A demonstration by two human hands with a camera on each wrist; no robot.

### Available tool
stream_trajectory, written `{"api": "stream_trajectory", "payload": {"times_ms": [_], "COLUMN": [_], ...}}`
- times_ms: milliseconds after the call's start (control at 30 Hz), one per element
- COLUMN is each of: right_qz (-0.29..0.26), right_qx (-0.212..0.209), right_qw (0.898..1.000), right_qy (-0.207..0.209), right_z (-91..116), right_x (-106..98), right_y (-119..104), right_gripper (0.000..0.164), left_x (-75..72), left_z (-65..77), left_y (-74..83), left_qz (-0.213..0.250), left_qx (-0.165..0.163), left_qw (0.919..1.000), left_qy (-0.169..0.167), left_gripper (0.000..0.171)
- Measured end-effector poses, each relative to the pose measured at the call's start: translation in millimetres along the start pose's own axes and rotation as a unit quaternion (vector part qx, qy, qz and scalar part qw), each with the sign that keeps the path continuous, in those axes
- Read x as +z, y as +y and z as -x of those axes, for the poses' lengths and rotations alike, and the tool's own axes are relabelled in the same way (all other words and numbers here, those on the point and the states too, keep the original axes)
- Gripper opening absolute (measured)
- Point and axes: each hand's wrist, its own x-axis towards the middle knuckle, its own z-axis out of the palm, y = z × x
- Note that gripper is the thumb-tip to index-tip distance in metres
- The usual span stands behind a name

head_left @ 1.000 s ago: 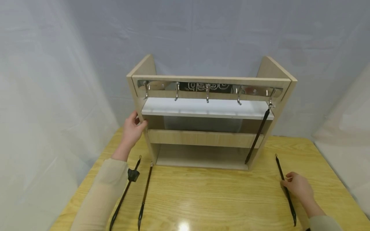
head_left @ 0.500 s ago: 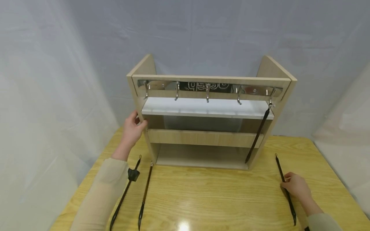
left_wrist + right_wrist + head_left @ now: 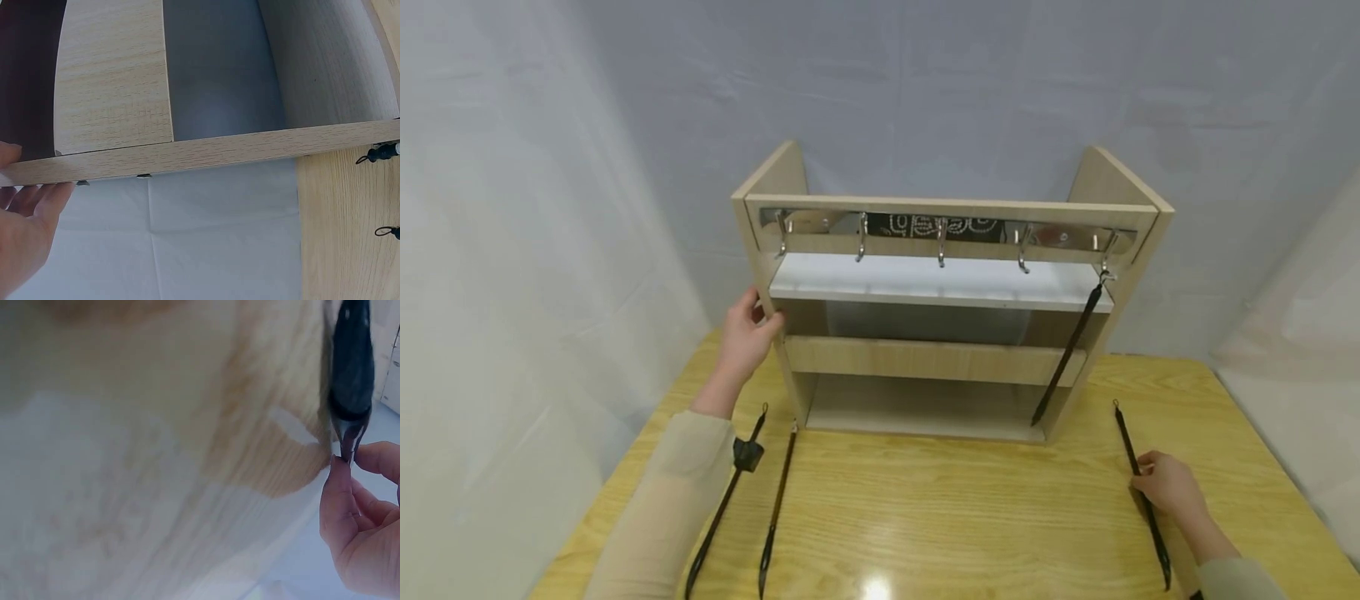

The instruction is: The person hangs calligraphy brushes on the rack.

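My left hand (image 3: 745,342) grips the left side panel of a light wooden shelf rack (image 3: 925,360); the left wrist view shows the fingers (image 3: 53,203) outside the panel edge (image 3: 206,153). On the right, my right hand (image 3: 1172,483) pinches a dark calligraphy brush (image 3: 1126,437) lying along the table, loop end away from me. The right wrist view shows thumb and finger meeting just below the dark brush's thick part (image 3: 351,369). Another calligraphy brush (image 3: 1071,350) hangs by its loop from the rightmost hook (image 3: 1107,250), tilted with its tip toward the lower left.
Two more brushes, one dark (image 3: 718,521) and one brownish (image 3: 782,492), lie left of the rack's front. A black block (image 3: 747,455) sits by the left sleeve. Several other metal hooks line the rack's top rail (image 3: 955,202). White sheeting (image 3: 550,250) surrounds the wooden table (image 3: 955,508).
Both hands stay almost where they were, the left on the panel, the right at the brush. The hanging brush's lower end has swung slightly left. The head view has shifted a little.
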Motion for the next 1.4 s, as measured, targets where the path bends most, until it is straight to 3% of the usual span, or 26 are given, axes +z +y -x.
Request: {"api": "stream_trajectory", "payload": {"times_ms": [167, 367, 533, 900, 1167, 1400], "right_qz": [-0.024, -0.050, -0.069, -0.101, -0.137, -0.164], "right_qx": [-0.008, -0.029, -0.037, -0.019, -0.043, -0.053], "right_qw": [0.999, 0.995, 0.987, 0.968, 0.955, 0.947], "right_qy": [0.025, 0.084, 0.142, 0.228, 0.258, 0.271], "right_z": [3, 11, 16, 28, 41, 52], "right_x": [-3, -14, -20, -22, -25, -27], "right_y": [0, -11, -24, -55, -77, -98], "right_gripper": [0.038, 0.036, 0.034, 0.032, 0.032, 0.032], "left_x": [0.7, 0.5, 0.7, 0.2, 0.2, -0.3], "left_z": [-0.4, -1.4, -1.9, 0.1, 9.1, 0.4], "left_y": [-1.9, -3.5, -3.5, -1.3, 21.7, 0.4], "left_qz": [-0.002, 0.006, 0.009, 0.013, 0.007, 0.016], "left_qx": [0.006, 0.004, 0.001, 0.000, -0.010, -0.006], "left_qw": [1.0000, 1.0000, 1.0000, 0.9999, 0.9999, 0.9998], "left_qy": [0.003, 0.003, 0.005, -0.002, -0.009, -0.004], "left_gripper": [0.046, 0.047, 0.047, 0.047, 0.047, 0.047]}}
